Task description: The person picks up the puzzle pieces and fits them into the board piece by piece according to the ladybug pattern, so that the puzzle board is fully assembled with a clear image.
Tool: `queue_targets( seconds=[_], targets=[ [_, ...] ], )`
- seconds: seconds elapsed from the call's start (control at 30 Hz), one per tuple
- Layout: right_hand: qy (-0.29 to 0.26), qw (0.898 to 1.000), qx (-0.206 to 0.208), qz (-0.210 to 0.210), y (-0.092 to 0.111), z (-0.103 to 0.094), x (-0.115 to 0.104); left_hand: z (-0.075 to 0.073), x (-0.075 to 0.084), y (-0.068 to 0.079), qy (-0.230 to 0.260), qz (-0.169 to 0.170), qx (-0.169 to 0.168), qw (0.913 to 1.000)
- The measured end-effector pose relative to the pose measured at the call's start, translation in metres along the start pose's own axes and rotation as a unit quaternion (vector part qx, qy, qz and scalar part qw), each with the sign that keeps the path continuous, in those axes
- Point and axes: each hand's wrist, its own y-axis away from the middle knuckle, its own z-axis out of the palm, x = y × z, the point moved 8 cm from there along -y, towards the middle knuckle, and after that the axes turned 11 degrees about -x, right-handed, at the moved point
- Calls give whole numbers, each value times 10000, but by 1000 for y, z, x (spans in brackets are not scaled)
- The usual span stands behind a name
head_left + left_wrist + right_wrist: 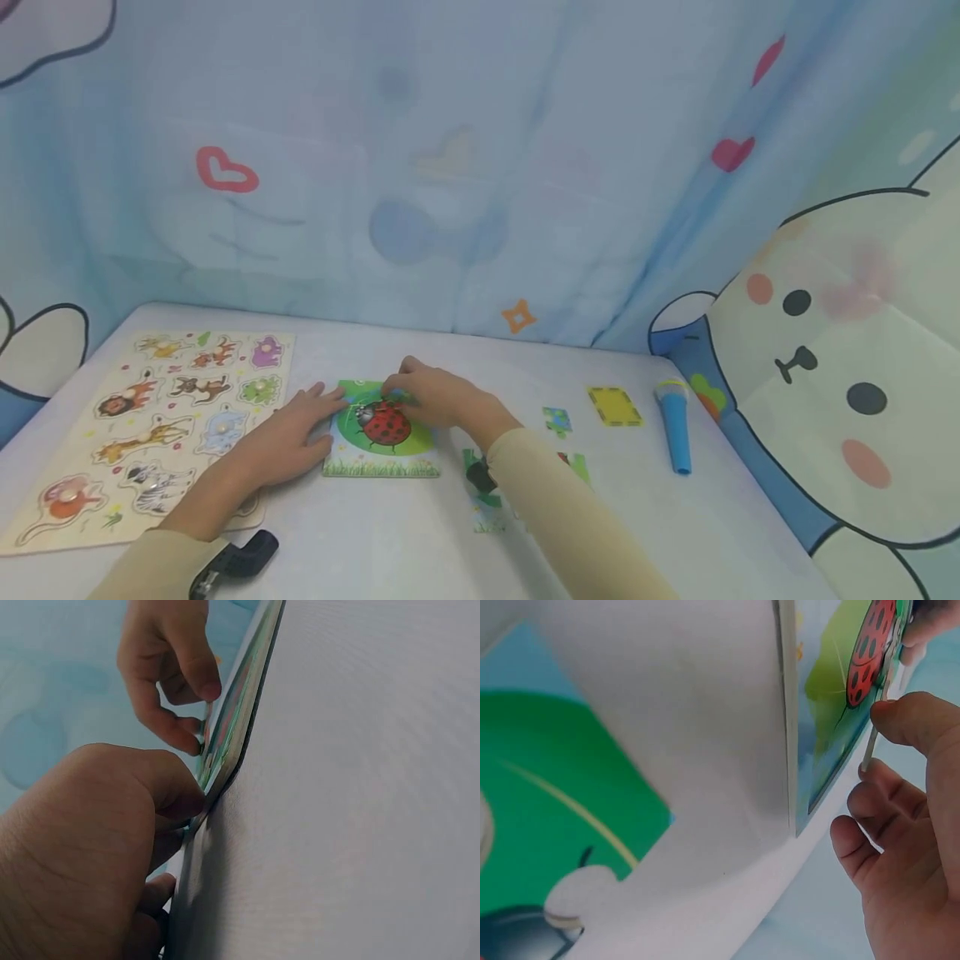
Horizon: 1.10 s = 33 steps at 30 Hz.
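Note:
A ladybug jigsaw board [381,468] with a green border and printed grass lies flat on the table. My left hand [292,437] rests at its left side, with fingers touching the edge; in the left wrist view, the left hand [97,817] meets the board's rim. Over the board's upper part, my right hand [435,396] pinches a thin puzzle piece. The right wrist view shows that puzzle piece [872,742] edge-on and tilted, between the thumb and a finger of the right hand [911,825]. Its picture cannot be made out.
Loose jigsaw pieces [557,420] lie right of the board, some partly behind the right sleeve. Farther right are a yellow square frame [615,406] and a blue toy microphone [676,429]. A wooden animal peg puzzle [180,442] covers the table's left side. A curtain [450,167] hangs behind.

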Motion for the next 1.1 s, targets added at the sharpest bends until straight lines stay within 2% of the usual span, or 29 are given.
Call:
queue_targets(
  seconds=[0.33, 0.6, 0.83, 1.1],
  targets=[
    [-60, 10000, -52, 42, -5, 4, -1, 2, -1, -2, -13, -146, -45, 9999],
    [-27, 10000, -40, 72, -5, 4, -2, 1, -1, -1, -22, -124, -15, 9999],
    [-249, 9996, -122, 79, 1, 9, 2, 5, -1, -3, 20, -56, -90, 9999],
    [-853, 9956, 354, -125, 21, -7, 25, 0, 0, -1, -63, -24, -36, 10000]
  ],
)
